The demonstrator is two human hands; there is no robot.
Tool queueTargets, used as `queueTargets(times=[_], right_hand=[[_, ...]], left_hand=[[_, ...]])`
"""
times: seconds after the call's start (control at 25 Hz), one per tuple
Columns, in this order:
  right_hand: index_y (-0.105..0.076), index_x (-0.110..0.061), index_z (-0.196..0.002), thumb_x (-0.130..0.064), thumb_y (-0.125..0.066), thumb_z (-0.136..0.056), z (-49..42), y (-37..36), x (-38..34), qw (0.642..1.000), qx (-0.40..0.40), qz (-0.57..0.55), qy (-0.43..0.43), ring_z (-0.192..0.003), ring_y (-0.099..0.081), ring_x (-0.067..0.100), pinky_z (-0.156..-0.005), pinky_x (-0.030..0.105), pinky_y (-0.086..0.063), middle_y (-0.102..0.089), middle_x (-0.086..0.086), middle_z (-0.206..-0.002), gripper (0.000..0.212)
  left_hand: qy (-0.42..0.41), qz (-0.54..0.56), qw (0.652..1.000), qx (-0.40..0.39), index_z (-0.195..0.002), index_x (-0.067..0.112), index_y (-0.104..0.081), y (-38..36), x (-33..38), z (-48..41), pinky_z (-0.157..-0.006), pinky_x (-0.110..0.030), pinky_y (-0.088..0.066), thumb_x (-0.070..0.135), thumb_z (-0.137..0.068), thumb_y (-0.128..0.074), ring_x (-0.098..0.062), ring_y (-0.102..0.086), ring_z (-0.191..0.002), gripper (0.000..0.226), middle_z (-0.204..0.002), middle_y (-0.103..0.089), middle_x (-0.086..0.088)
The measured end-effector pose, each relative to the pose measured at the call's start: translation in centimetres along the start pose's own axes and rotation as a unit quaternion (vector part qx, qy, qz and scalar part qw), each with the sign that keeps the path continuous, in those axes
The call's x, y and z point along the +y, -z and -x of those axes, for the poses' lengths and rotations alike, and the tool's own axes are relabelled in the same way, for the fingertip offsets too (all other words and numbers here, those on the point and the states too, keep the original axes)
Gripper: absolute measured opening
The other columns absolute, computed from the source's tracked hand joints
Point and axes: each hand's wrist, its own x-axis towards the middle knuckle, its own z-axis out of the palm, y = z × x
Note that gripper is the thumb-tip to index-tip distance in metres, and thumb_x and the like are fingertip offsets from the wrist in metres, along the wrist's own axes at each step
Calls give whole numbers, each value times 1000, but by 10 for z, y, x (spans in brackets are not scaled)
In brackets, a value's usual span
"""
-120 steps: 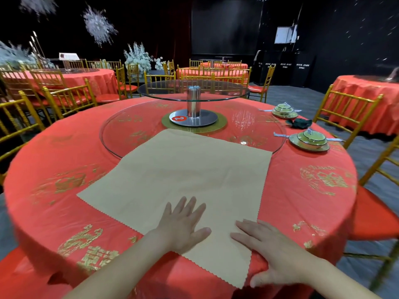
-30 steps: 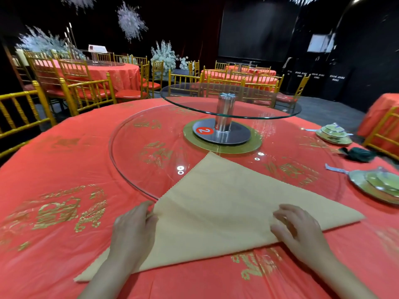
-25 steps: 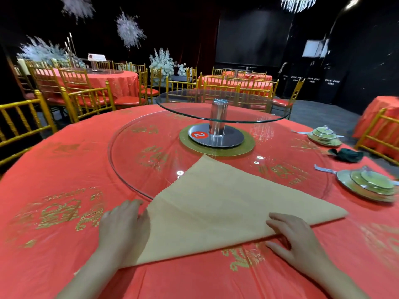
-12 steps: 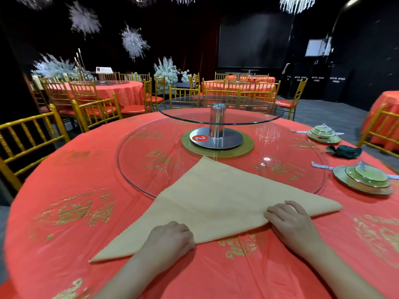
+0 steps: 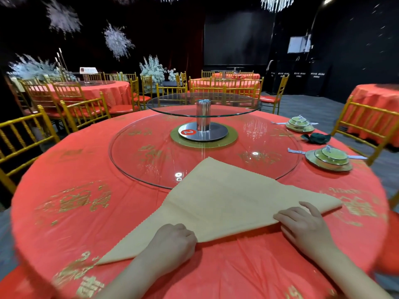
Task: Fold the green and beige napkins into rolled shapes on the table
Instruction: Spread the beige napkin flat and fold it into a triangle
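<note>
The beige napkin (image 5: 218, 203) lies folded into a triangle on the red tablecloth (image 5: 71, 203), its apex over the glass turntable's near rim and its long folded edge toward me. My left hand (image 5: 172, 242) grips that near edge with curled fingers. My right hand (image 5: 302, 225) holds the same edge farther right, fingers bent over the cloth. A crumpled green napkin (image 5: 317, 138) sits at the far right between two place settings.
A large glass turntable (image 5: 151, 156) covers the table's middle, with a steel post (image 5: 203, 117) carrying a smaller raised glass disc. Two green plate-and-bowl settings (image 5: 328, 157) stand at the right. Gold chairs (image 5: 26, 134) ring the table; other red tables stand behind.
The flat square napkin was folded into a triangle. Over the last second my left hand slid right along the near edge and curled onto it; my right hand stayed on the edge.
</note>
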Motion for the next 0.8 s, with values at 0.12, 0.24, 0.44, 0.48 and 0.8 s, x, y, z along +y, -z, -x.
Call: queueTargets(times=[0.12,0.24,0.44,0.48,0.8], right_hand=[[-74,-22,-81,-26,-45,-76,27,28,0,999,-27,5,-43,-69,-68,15,-90,40,-36,-71,-7,-80,29],[-75,-25,-84,-30,-43,-72,46,44,-4,989,-110,-33,-92,-78,-70,12,-91,37,-38,-73,-7,-89,34],[-55,-34,-127,-66,-8,-79,48,42,-17,930,-266,-123,-220,-132,-42,13,-110,38,-30,-49,-7,-139,75],[-47,-36,-134,-71,3,-74,46,41,-20,917,-290,-136,-238,-138,-31,10,-113,37,-21,-40,-9,-145,85],[-38,-35,-139,-72,7,-77,39,42,-30,899,-301,-155,-278,-142,-18,7,-115,34,-10,-30,-6,-152,85]], left_hand=[[-19,32,999,6,-55,23,-51,5,25,-1,-37,-23,-35,27,-73,-49,-12,-54,-54,19,-54,-52,8],[25,71,997,12,-60,23,-53,8,39,0,-41,-25,-40,33,-79,-46,-14,-58,-59,23,-59,-56,8],[194,132,966,-110,-125,37,-47,10,40,3,-96,-42,-37,58,-81,2,-24,-43,-125,68,-134,-48,11],[218,139,954,-152,-137,40,-33,11,41,6,-106,-47,-26,60,-75,8,-26,-26,-138,77,-150,-30,11],[255,173,931,-198,-146,46,-5,6,35,7,-115,-49,-2,64,-66,13,-20,7,-146,83,-158,1,13]])
